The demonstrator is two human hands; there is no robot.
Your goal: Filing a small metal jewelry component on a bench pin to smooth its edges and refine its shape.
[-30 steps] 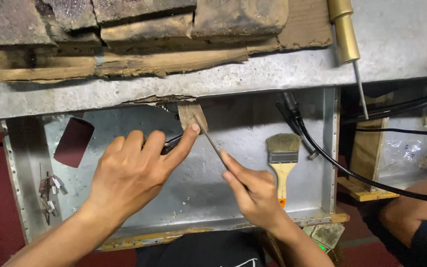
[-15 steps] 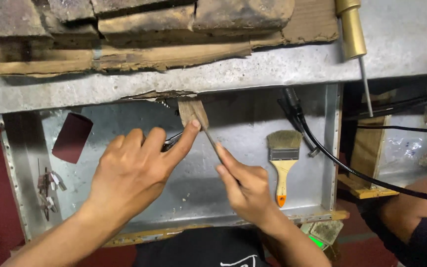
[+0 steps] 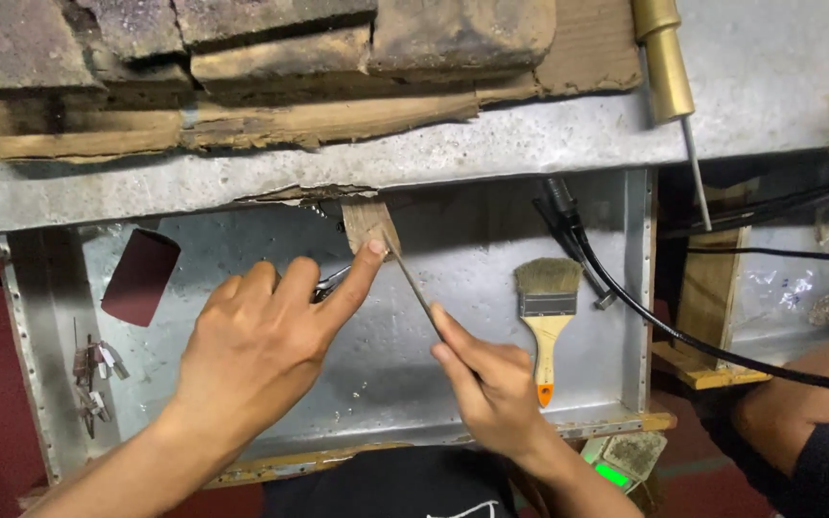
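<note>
My left hand (image 3: 261, 341) reaches forward, its index fingertip pressing a small metal piece against a little wooden peg (image 3: 365, 223) that juts from under the grey bench edge. A bit of metal shows under the fingers. My right hand (image 3: 493, 384) grips a thin metal file (image 3: 413, 281), which slants up to the left with its tip at the peg beside my left fingertip. Both hands hover over an open metal drawer (image 3: 630, 288).
In the drawer lie a paintbrush (image 3: 545, 317) with a wooden handle, a dark red sheet (image 3: 140, 276) and several small metal bits (image 3: 96, 376). Black cables (image 3: 645, 312) cross at right. A brass tool (image 3: 666, 67) hangs above. Another person's knee (image 3: 798, 408) is at the right.
My right hand has drawn the file slightly down and left along the peg. My left hand has stayed pressed at the peg.
</note>
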